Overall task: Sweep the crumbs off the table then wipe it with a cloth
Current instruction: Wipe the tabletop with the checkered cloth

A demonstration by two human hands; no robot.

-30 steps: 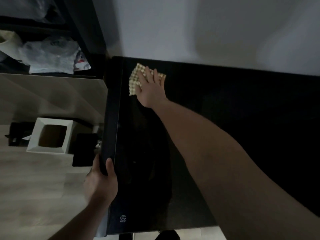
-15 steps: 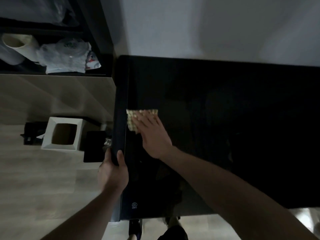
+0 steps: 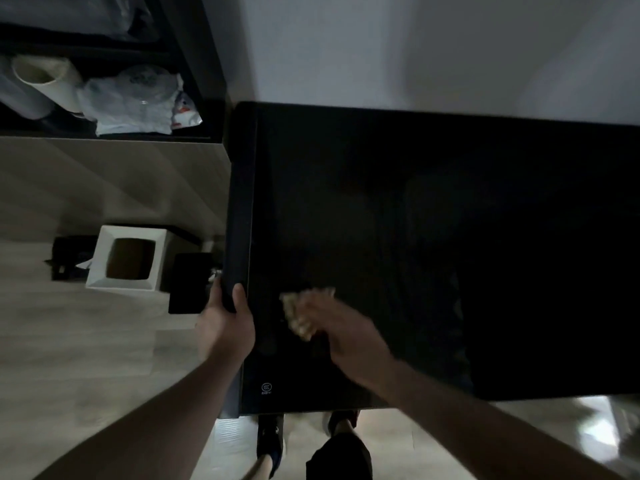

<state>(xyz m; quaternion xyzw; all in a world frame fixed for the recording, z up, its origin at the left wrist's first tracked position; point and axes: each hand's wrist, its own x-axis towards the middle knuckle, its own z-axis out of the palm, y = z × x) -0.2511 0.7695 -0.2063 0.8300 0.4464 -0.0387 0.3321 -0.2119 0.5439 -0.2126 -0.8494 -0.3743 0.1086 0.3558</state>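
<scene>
Black top: table (image 3: 415, 209) fills the right of the view, glossy and dark; no crumbs show on it, though the light is too dim to be sure.
Far left: shelf with a paper roll (image 3: 45, 84) and plastic bags (image 3: 138, 98).
Left floor: white bin (image 3: 128, 258) stands just beside the table's left edge.
Left hand: left hand (image 3: 225, 327) grips the table's left edge, thumb on top and fingers curled under, as it did a second ago.
Cloth: yellow cloth (image 3: 304, 310) lies on the table near its left and near edges.
Right hand: right hand (image 3: 349, 337) presses on the cloth, blurred by motion; whether the fingers lie flat or curl into the cloth I cannot tell.
Change: a second ago the cloth was at the far left corner; it is now drawn down the left side to the near end.
Meaning: one full wiping stroke along the left strip looks done; wiping is under way, and the wide right part probably remains.
</scene>
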